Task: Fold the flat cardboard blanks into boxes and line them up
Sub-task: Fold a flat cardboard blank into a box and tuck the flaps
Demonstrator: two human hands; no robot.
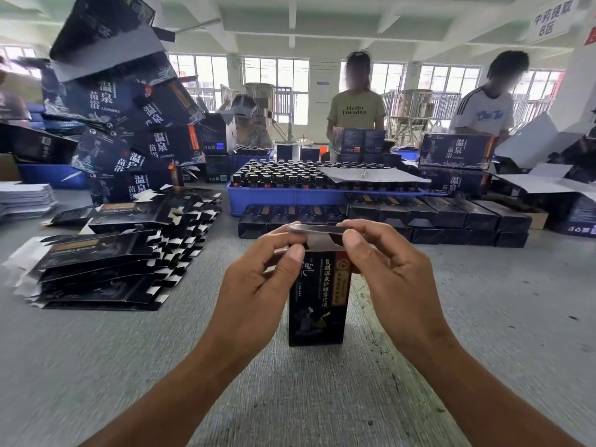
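Both hands, the left hand and right hand, pinch the top flap of the upright box standing below them; uneven pressure could crease the flap or tip the box.

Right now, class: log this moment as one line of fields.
step: closing top flap | box: upright on table | left hand: pinching flap | right hand: pinching flap | flat blanks: stacked left | finished boxes: lined up behind

Both forearms reach forward and converge. The left hand and right hand are raised side by side, fingers curled, thumbs seemingly pinching inward.
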